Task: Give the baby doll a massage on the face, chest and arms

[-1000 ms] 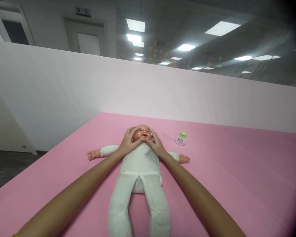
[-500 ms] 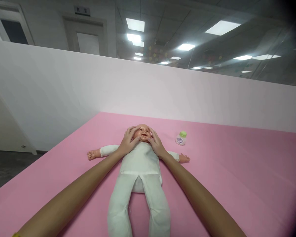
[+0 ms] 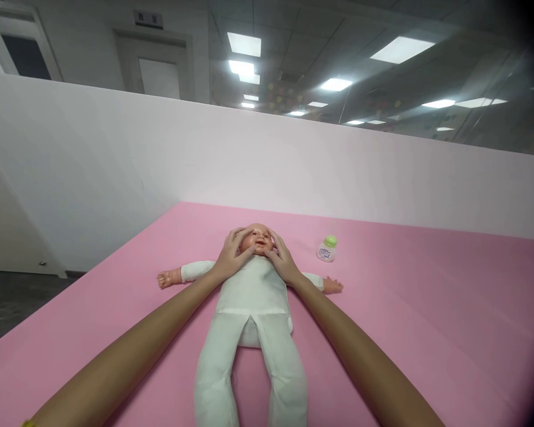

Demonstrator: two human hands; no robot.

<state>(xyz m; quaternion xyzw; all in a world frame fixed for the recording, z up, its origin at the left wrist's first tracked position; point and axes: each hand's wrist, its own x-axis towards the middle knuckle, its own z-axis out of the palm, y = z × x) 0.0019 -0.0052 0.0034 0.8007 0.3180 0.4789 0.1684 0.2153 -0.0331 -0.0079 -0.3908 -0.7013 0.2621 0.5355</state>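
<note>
Baby doll (image 3: 254, 290), white cloth body: on its back on pink counter (image 3: 396, 320), arms outspread. Left hand (image 3: 231, 256), right hand (image 3: 283, 260): loosely open, curved along either side of its head; pressure hard to judge. Green-capped bottle (image 3: 326, 250): upright, near doll's right-side arm.

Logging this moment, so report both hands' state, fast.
Left hand: open, cupped against one side of the doll's head.
Right hand: open, cupped against the other side.
</note>
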